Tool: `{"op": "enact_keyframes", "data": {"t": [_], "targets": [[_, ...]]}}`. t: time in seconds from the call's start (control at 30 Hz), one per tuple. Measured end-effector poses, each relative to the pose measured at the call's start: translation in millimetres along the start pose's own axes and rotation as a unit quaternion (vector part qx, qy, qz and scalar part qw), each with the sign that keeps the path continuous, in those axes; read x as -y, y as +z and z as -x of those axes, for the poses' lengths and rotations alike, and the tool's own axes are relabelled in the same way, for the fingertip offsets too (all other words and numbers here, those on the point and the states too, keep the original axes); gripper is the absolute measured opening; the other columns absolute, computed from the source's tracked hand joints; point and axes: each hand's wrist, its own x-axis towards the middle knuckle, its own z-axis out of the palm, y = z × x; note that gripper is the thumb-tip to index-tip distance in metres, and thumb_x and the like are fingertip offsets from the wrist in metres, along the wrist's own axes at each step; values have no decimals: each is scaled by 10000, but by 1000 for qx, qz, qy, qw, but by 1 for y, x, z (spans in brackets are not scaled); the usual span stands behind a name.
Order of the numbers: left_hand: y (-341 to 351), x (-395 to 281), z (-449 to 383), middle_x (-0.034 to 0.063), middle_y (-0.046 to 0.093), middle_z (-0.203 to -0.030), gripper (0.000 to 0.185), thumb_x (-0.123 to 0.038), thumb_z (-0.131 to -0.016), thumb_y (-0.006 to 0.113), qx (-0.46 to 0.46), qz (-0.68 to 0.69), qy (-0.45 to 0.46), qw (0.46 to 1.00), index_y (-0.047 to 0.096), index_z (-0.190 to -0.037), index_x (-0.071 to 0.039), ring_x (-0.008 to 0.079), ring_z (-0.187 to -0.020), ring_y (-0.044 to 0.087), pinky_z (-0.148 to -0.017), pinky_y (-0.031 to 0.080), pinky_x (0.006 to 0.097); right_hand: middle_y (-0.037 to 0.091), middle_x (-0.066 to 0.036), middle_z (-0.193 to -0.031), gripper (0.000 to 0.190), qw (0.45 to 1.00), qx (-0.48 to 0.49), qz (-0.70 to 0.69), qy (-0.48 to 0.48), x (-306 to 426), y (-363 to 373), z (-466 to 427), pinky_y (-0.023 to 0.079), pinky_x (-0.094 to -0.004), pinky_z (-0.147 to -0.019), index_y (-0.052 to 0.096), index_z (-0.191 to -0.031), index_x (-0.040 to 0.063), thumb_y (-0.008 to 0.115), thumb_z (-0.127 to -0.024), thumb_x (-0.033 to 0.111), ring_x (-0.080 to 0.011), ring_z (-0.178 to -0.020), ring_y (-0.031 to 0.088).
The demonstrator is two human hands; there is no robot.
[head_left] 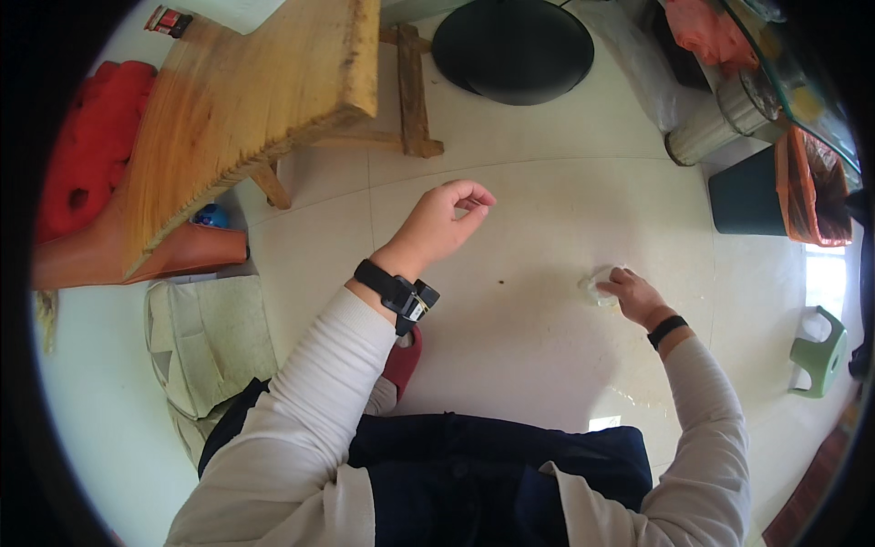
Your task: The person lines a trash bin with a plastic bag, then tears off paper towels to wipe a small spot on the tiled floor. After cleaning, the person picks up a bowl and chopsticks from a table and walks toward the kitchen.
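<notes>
My right hand (636,295) is low over the tiled floor at the right, its fingers closed on a crumpled whitish tissue or cloth (601,287). Small wet-looking spots show on the tiles below that hand. My left hand (444,222) is raised in front of me near the middle, fingers curled towards the thumb with a gap between them, and nothing shows in it. A black strap with a small device sits on the left wrist, a black band on the right. Between the hands, a small dark speck (501,282) lies on the floor.
A wooden table (260,82) with a rough edge stands at upper left, beside a red cushion (102,137). A round black base (513,51) is at the top. At right are a lined dark bin (748,195) and a green stool (824,352). A folded whitish bag (219,328) lies left.
</notes>
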Motion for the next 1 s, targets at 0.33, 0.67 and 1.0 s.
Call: {"op": "enact_keyframes", "data": {"t": [0.33,0.67,1.0], "targets": [[-4,12,2,29,659,-940,134,-86,-884,599,-21,-14,-21,999,642,-992,-20,122,-883,589,-794,478,268,578,-198,-993,364,936,-296,10,190,-93,-51,-148,499,-404,-827,664,-1086,45,495,-786,-70,-361,-944,586],[-4,25,3,43,668,-939,136,-110,-884,600,-43,25,-13,999,640,-976,-18,144,-880,598,-785,486,284,572,-153,-1021,322,988,-135,8,77,-13,20,-185,488,-405,-868,679,-1032,90,541,-764,-23,-340,-993,566],[-6,15,-4,18,656,-943,115,-89,-896,595,-64,44,-24,997,639,-979,-22,108,-879,586,-816,473,260,535,-86,-993,405,989,92,11,-113,-2,15,-37,490,-390,-862,680,-1012,162,552,-686,-43,-291,-993,534]]}}
